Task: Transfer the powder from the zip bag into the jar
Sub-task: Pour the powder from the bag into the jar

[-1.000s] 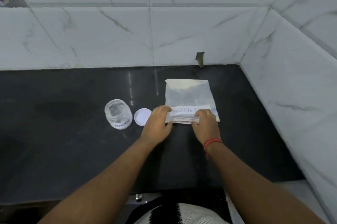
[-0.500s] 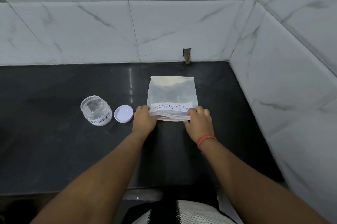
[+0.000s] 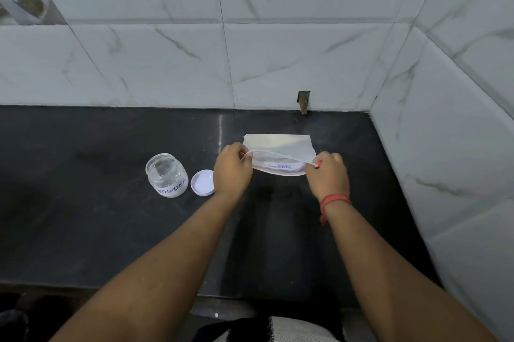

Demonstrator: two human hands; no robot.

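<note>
A clear zip bag point(image 3: 279, 148) with pale powder in its far end lies on the black counter point(image 3: 97, 224), its near end lifted. My left hand point(image 3: 232, 172) pinches the bag's left near corner and my right hand point(image 3: 328, 174) pinches the right one. The bag's mouth is pulled apart between them, and a white label with blue writing shows inside the gap. To the left stands an open clear jar point(image 3: 167, 174) with a label reading POWDER. Its white lid point(image 3: 203, 182) lies flat between the jar and my left hand.
White marble-look tiled walls close the counter at the back and on the right, meeting in a corner point(image 3: 371, 110). A small hole point(image 3: 303, 101) sits in the back wall just above the counter. The counter's front edge runs below my forearms.
The bag's near end has risen off the counter and its mouth has come apart between my hands. My hands shifted from pressing the edge to pinching its two corners.
</note>
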